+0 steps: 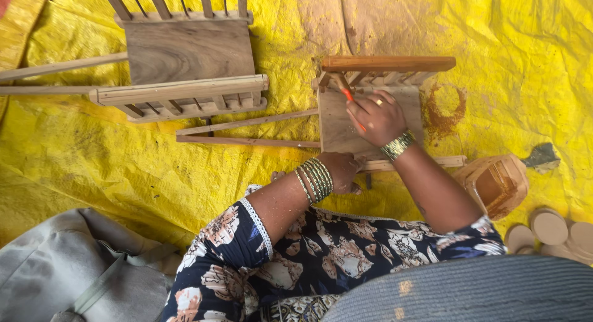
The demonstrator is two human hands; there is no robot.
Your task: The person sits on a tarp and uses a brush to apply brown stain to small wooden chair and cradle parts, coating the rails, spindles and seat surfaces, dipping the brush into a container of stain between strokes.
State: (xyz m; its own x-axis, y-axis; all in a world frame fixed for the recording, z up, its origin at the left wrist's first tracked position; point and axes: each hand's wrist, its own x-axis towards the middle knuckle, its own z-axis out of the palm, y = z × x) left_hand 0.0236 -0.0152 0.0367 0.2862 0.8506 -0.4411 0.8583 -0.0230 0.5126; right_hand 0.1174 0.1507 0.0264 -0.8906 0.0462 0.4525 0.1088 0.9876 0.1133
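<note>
Yellow tarp (pixel 92 155) covers the ground, creased, with a brown ring stain at right near the work.

Two small wooden carts on it. The far cart (pixel 185 56) lies upper left, bare pale wood all over, two long shafts running off left; nobody touches it. The near cart (pixel 346 127) sits just in front of the person, its two shafts pointing left.

Progress, judged from colour: the near cart's top rail (pixel 389 63) is a warmer red-brown than everything else, so it looks coated. Its floor board, slats and shafts read pale, apparently yet to do. The far cart looks wholly undone.

Grey cloth (pixel 68 266) lower left. An open tub (pixel 497 183) of brown stain stands right of the near cart, near the right forearm. Pale wooden discs (pixel 550 226) are stacked lower right; at least four visible, the count cut by the frame edge.

Right hand (pixel 378 117) over the near cart's floor board, fingers pinched around a thin orange-handled brush (pixel 348 94), tip at the slats under the rail. Left hand (pixel 341 170) on the cart's near edge; grip hidden behind the wrist and bangles, cannot tell if it clasps.
</note>
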